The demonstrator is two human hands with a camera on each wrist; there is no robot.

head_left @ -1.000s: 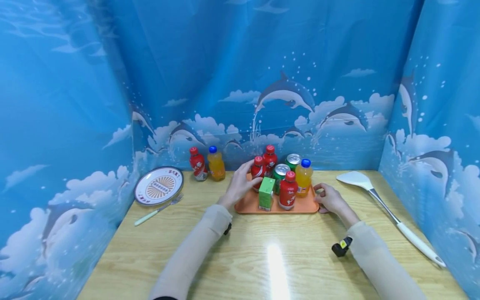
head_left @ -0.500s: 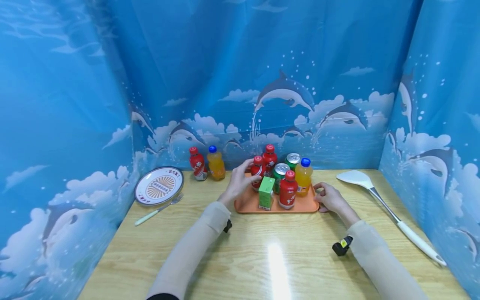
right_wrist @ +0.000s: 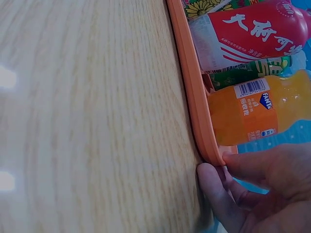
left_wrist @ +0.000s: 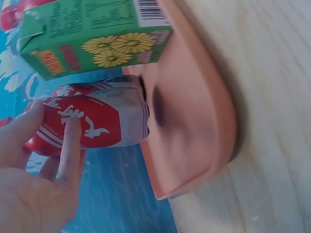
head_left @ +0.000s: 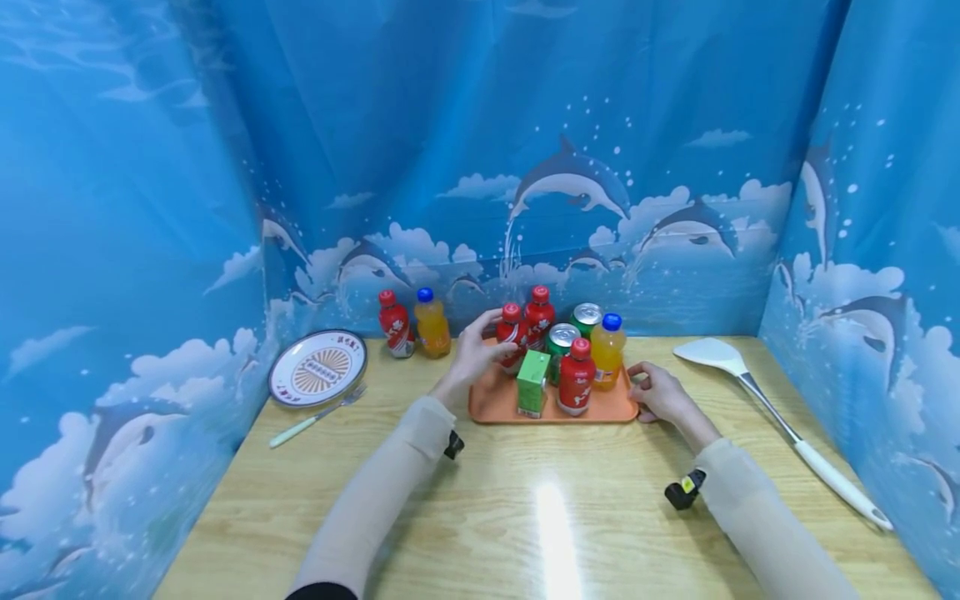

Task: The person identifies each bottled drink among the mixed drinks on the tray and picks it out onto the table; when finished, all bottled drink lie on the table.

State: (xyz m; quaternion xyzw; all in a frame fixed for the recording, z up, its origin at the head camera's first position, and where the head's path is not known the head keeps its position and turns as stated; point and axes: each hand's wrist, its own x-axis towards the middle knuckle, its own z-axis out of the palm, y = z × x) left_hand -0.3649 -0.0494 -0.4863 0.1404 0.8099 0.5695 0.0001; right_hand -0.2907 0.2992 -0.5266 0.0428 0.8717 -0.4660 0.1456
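The left hand [head_left: 472,356] holds a red bottle [head_left: 511,335] between thumb and fingers at the left of an orange tray [head_left: 491,406]. In the left wrist view that bottle [left_wrist: 99,133] hangs with its base just above the tray floor [left_wrist: 189,116]. The right hand [head_left: 663,396] pinches the tray's right front corner, thumb on the rim [right_wrist: 197,97] in the right wrist view. On the tray stand a green carton [head_left: 532,387], a front red bottle [head_left: 575,383], a rear red bottle [head_left: 539,323], an orange drink bottle [head_left: 607,358] and two green cans [head_left: 562,340].
Left of the tray stand another red bottle [head_left: 396,327] and an orange drink bottle [head_left: 432,331]. A patterned plate [head_left: 318,369] and a fork [head_left: 315,418] lie at the far left. A white-handled spatula [head_left: 828,472] lies at the right. A blue curtain [head_left: 450,125] rises behind the table.
The left hand has raised the red bottle slightly and shifted it a little to the left. The right hand has stayed at the tray corner.
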